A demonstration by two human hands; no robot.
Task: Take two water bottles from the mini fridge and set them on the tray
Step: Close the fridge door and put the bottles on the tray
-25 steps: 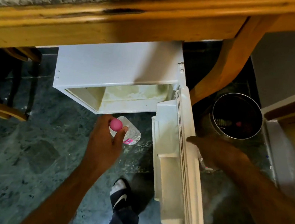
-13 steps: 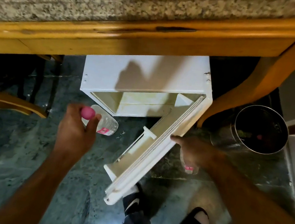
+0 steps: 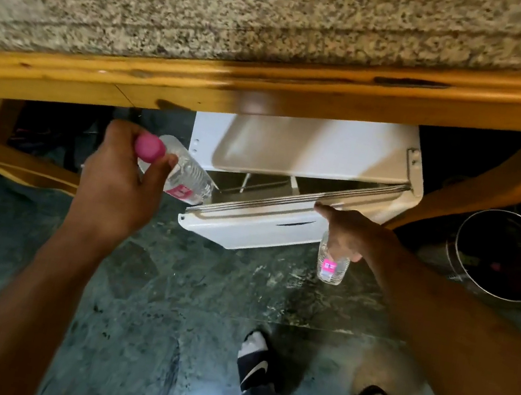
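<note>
Left hand (image 3: pixel 115 185): closed around the neck of a pink-capped water bottle (image 3: pixel 183 173), held tilted beside the mini fridge (image 3: pixel 295 148).
Right hand (image 3: pixel 346 233): a second bottle (image 3: pixel 330 265) is gripped; a finger is pressed to the nearly shut fridge door (image 3: pixel 257 228).
Tray: unseen.

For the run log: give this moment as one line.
left hand: holds pink-capped clear plastic bottle | right hand: holds second clear bottle, fingers on white mini-fridge door | door: nearly shut

A water bottle (image 3: pixel 186 177) in the left hand (image 3: pixel 119 179), another bottle (image 3: pixel 330 265) in the right hand (image 3: pixel 346 233), beside the mini fridge door (image 3: pixel 257 228).
</note>
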